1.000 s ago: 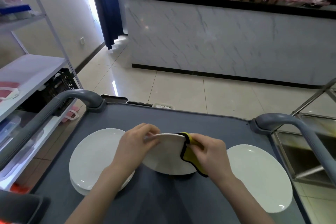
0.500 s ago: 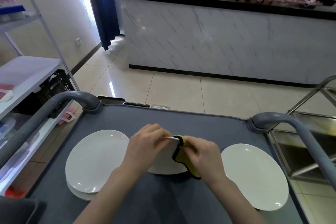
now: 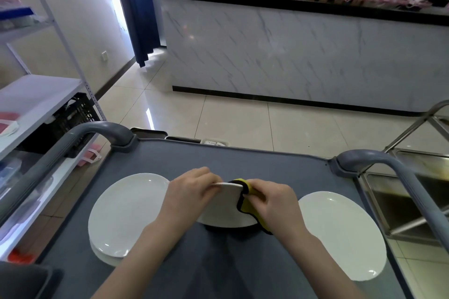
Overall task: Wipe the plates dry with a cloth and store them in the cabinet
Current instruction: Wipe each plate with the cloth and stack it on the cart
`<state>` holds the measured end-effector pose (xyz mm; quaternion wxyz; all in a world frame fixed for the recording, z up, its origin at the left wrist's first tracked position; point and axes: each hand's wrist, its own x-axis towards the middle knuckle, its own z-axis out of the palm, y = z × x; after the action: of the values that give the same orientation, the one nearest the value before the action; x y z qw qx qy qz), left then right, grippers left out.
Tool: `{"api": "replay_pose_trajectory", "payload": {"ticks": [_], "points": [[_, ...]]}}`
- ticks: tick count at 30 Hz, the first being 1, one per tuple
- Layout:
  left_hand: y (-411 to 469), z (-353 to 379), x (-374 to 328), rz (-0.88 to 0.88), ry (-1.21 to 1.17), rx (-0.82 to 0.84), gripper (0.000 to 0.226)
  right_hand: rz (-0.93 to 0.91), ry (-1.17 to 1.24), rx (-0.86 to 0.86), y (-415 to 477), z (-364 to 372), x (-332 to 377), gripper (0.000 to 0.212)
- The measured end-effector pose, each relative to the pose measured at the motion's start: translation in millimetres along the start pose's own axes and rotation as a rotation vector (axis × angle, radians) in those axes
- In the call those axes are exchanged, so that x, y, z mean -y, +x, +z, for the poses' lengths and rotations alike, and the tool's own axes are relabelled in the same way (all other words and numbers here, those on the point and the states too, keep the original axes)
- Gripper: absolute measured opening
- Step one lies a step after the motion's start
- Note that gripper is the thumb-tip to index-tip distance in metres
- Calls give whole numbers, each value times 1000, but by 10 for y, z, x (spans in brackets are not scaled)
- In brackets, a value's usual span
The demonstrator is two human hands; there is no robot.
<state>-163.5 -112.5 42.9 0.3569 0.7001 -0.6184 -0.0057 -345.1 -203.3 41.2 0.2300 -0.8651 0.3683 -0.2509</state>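
Note:
My left hand [image 3: 190,194] grips the far rim of a white plate [image 3: 222,211] held tilted above the grey cart top [image 3: 255,162]. My right hand [image 3: 272,204] pinches a yellow cloth with a black edge [image 3: 245,204] folded over the plate's right rim. A stack of white plates [image 3: 121,211] lies on the cart at the left. One more white plate [image 3: 340,233] lies flat at the right. The held plate's underside is hidden.
Grey cart handles rise at the back left [image 3: 97,133] and back right [image 3: 379,165]. A white shelf rack [image 3: 36,94] stands to the left, a steel sink unit [image 3: 408,192] to the right. A marble-fronted counter [image 3: 291,56] stands across the tiled floor.
The cloth in my right hand has slid along the plate's rim toward my left hand, covering more of the plate's upper right edge. The view shifted slightly.

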Motion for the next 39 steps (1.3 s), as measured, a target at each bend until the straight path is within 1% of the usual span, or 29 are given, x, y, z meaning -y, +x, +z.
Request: {"api": "replay_pose_trajectory", "payload": {"ticks": [2,4,6,8,10,11,13,16,20,22,24,26,28,30,32,35,37,38,39], "points": [[26,34,-63,39,31,27,5,-64,-88,-40,-18,56,74,24],[52,37,-27,-9,-43,40,4,-43,-58,-80,-33,60,69,25],[22,10,88,-82,-134,67,7,1,35,-115,-56,33,-5,28],[-46,-15,234,-178,-167,83,11,77,204,-131,-75,-28,-82,32],[-126,-36,344,-316,-237,71,12,150,333,-110,-68,-104,-118,29],[-151,-38,371,-358,-252,66,12,157,335,-88,-55,-129,-136,26],[-159,-22,375,-320,-197,48,9,138,245,-53,-32,-148,-161,22],[-101,-20,251,-159,-113,3,4,111,141,-45,-26,-132,-115,19],[-19,8,-13,41,6,8,7,-17,-63,-31,-51,10,25,21],[11,28,-66,52,-2,21,5,-10,-40,-45,-54,56,54,22],[27,8,6,-5,-81,34,5,28,80,-91,-72,41,13,24],[-17,-38,140,-93,-132,59,9,80,234,-132,-107,-13,-52,27],[-96,-76,266,-231,-191,66,14,159,414,-128,-127,-86,-104,25],[-163,-87,330,-334,-242,66,18,203,449,-101,-123,-139,-143,23],[-167,-86,327,-293,-204,47,12,192,358,-60,-103,-163,-182,21],[-84,-100,178,-100,-111,43,5,91,206,0,-74,-154,-102,20],[-21,-61,24,21,-24,77,6,-33,20,24,-65,-87,-14,22],[-5,-27,-52,61,9,88,7,-69,-54,22,-63,-43,29,23],[15,-2,-105,73,14,85,7,-70,-69,12,-59,-12,60,25]]}}
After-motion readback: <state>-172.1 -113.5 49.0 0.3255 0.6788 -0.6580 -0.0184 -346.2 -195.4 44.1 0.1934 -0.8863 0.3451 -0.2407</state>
